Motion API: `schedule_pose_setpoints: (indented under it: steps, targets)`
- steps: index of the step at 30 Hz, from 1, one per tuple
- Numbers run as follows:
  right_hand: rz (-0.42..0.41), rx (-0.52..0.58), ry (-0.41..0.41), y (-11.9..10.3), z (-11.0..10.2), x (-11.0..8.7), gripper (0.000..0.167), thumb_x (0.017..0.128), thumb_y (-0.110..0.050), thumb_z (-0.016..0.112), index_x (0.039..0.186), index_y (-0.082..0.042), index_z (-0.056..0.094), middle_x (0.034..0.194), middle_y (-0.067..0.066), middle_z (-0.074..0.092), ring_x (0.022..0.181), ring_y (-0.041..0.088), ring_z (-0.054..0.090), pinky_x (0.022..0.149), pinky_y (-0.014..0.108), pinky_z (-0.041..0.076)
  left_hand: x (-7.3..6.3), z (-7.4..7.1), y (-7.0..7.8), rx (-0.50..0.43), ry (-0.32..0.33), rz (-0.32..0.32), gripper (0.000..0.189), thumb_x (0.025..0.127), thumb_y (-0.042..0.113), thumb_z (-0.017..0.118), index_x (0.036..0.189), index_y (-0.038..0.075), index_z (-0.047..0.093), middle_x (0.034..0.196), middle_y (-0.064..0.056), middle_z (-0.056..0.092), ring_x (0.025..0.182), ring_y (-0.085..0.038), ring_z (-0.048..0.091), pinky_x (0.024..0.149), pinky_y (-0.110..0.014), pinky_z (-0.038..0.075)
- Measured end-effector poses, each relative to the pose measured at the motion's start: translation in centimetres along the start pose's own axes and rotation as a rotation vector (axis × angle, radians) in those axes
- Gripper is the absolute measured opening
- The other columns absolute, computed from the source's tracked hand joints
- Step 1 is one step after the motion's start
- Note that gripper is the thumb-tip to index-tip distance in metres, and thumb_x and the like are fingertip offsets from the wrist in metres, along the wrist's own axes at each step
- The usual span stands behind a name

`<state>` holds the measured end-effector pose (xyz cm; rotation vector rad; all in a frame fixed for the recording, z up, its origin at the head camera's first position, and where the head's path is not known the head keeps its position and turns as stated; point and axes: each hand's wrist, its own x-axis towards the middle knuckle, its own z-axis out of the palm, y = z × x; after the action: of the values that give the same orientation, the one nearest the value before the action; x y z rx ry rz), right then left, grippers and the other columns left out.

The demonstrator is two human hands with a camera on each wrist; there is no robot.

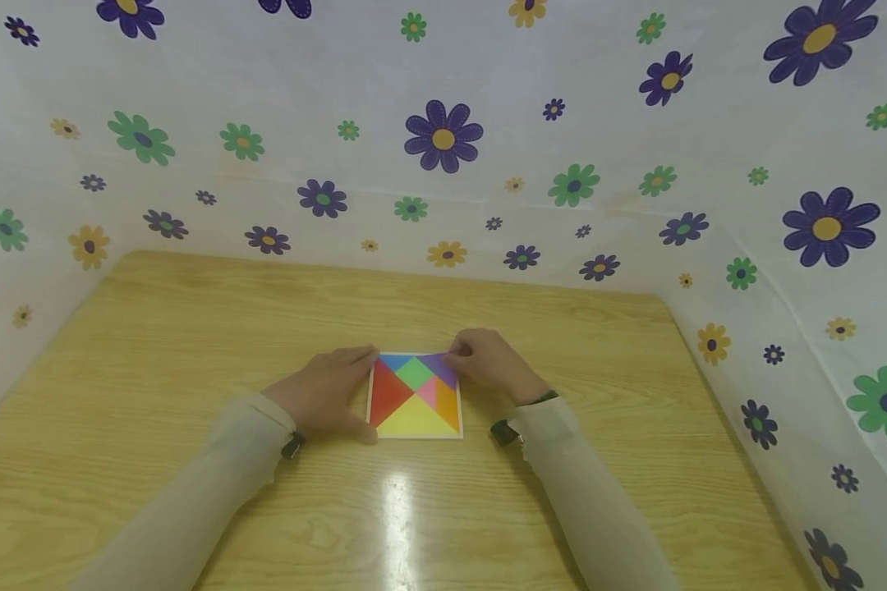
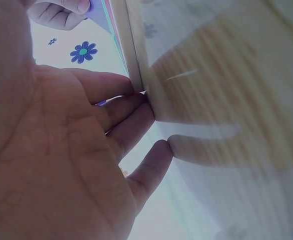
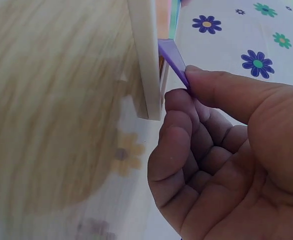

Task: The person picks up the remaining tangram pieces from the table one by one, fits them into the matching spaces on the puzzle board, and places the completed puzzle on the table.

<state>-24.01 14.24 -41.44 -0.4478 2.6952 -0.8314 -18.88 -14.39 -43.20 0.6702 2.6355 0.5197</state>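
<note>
A square tangram puzzle [image 1: 414,419] in a white-rimmed tray lies on the wooden table, with red, blue, green, pink, orange, yellow and purple pieces. My right hand [image 1: 494,361] is at its far right corner. Thumb and forefinger pinch the purple triangle [image 3: 172,56], which tilts up out of the tray [image 3: 147,65] in the right wrist view. My left hand [image 1: 328,392] spans the tray's left side, thumb at the near corner and fingers at the far one. In the left wrist view the fingertips [image 2: 145,107] rest against the tray's edge and the tabletop.
The wooden table [image 1: 214,320] extends around the tray on every side. White sheeting [image 1: 369,98] printed with flowers rises along the back and both sides. Light reflects off the tabletop in front of the puzzle.
</note>
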Motion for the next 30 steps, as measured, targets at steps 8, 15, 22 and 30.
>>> schedule_pose_setpoints:
  steps: [8, 15, 22, 30]
  targets:
    - [0.02, -0.04, -0.004, -0.2, 0.01, 0.09, 0.016, 0.099, -0.025, 0.072, 0.097, -0.008, 0.07, 0.098, 0.004, 0.07, 0.089, 0.021, 0.06, 0.087, 0.037, 0.055, -0.3, -0.59, 0.63, -0.003, 0.006, -0.004, 0.121, 0.073, 0.064, 0.084, 0.164, 0.009, 0.026, 0.17, -0.01, 0.025, 0.157, -0.035, 0.021, 0.126, -0.056, 0.021]
    - [0.079, -0.042, -0.023, -0.1, 0.07, 0.08, 0.025, 0.097, -0.026, 0.073, 0.109, -0.005, 0.064, 0.099, 0.006, 0.066, 0.087, 0.022, 0.058, 0.081, 0.035, 0.052, -0.4, -0.66, 0.88, 0.01, 0.014, -0.004, 0.12, 0.074, 0.063, 0.084, 0.164, 0.008, 0.026, 0.17, -0.01, 0.026, 0.157, -0.035, 0.022, 0.126, -0.055, 0.022]
    - [0.092, -0.056, -0.033, -0.17, 0.3, 0.1, 0.025, 0.097, -0.027, 0.074, 0.108, -0.006, 0.067, 0.102, 0.008, 0.068, 0.09, 0.023, 0.059, 0.086, 0.038, 0.054, -0.32, -0.37, 0.73, 0.003, 0.01, -0.025, 0.122, 0.072, 0.065, 0.084, 0.165, 0.011, 0.027, 0.17, -0.008, 0.026, 0.157, -0.034, 0.022, 0.125, -0.055, 0.023]
    - [0.088, -0.072, -0.043, -0.53, 0.53, -0.09, 0.026, 0.098, -0.026, 0.072, 0.112, -0.005, 0.065, 0.108, 0.01, 0.068, 0.093, 0.024, 0.059, 0.091, 0.04, 0.054, -0.32, -0.18, 0.69, 0.013, 0.016, -0.012, 0.121, 0.073, 0.065, 0.084, 0.164, 0.009, 0.027, 0.17, -0.01, 0.026, 0.156, -0.035, 0.023, 0.125, -0.056, 0.024]
